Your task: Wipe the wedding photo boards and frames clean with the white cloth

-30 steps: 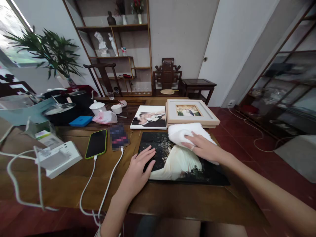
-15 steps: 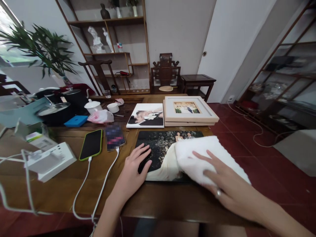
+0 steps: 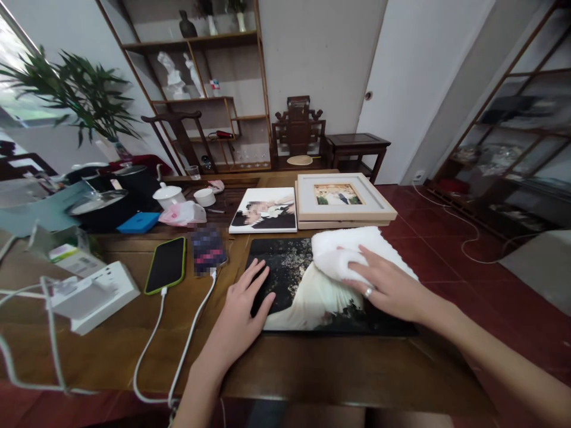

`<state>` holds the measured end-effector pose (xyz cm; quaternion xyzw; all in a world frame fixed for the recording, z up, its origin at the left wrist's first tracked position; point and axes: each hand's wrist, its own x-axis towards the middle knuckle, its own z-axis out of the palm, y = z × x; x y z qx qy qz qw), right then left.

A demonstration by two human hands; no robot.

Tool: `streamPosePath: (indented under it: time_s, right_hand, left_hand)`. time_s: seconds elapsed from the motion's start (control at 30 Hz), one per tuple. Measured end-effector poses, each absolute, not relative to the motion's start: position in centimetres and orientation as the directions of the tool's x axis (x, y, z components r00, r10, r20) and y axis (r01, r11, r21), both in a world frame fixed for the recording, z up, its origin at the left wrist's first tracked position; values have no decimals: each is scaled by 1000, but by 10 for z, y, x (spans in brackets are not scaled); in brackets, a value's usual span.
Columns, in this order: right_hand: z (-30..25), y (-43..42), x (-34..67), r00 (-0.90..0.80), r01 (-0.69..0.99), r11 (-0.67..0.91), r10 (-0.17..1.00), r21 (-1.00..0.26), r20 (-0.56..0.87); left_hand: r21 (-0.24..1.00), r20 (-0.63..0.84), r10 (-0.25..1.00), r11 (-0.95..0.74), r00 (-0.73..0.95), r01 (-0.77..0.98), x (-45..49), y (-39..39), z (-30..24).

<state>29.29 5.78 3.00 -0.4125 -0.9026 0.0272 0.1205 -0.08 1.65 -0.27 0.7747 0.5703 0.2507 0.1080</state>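
Note:
A dark wedding photo panel (image 3: 285, 297) lies flat on the wooden table in front of me. My left hand (image 3: 247, 300) rests on its left edge, fingers spread. With my right hand (image 3: 379, 279) I grip a white towel (image 3: 343, 244), bunched against the panel's upper right part. The towel covers the upper area of the picture, including the couple's heads, and its loose end spreads out past the panel's right side. A ring shows on one finger of the right hand.
Behind the panel lie a white-edged photo canvas (image 3: 263, 210) and stacked pale picture frames (image 3: 345, 199). To the left are a phone (image 3: 166, 266) on a charging cable, a white power strip (image 3: 104, 297), a blue box (image 3: 138, 222) and a lidded pan (image 3: 98, 208).
My right hand has moved the towel up and away from me, uncovering the panel's lower right part. My left hand has stayed in place.

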Motion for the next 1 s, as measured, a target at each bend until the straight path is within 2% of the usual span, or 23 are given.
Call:
streamPosePath:
  time_s: [0.17, 0.3, 0.5, 0.63, 0.7, 0.83, 1.0]
  right_hand:
    - [24, 96, 291, -550, 802, 588, 797, -109, 251]
    - [25, 86, 285, -568, 785, 611, 777, -105, 272]
    - [18, 12, 278, -662, 686, 713, 695, -148, 280]
    - [7, -29, 276, -767, 535, 835, 545, -132, 338]
    - [9, -34, 275, -792, 495, 856, 516, -150, 327]
    - [28, -9, 275, -743, 599, 761, 645, -249, 181]
    - [42, 57, 271, -646, 708, 674, 739, -211, 192]
  left_hand:
    - [449, 251, 942, -319, 225, 835, -1, 18, -2]
    - [446, 245, 945, -310, 218, 840, 0, 19, -3]
    - [444, 247, 941, -321, 230, 837, 0, 18, -5]
    - [444, 252, 938, -331, 239, 833, -1, 19, -5]
    - [444, 252, 937, -335, 242, 831, -1, 19, -5]
    - [449, 258, 935, -341, 245, 826, -2, 18, -4]
    - [461, 240, 940, -329, 241, 824, -1, 18, -3]
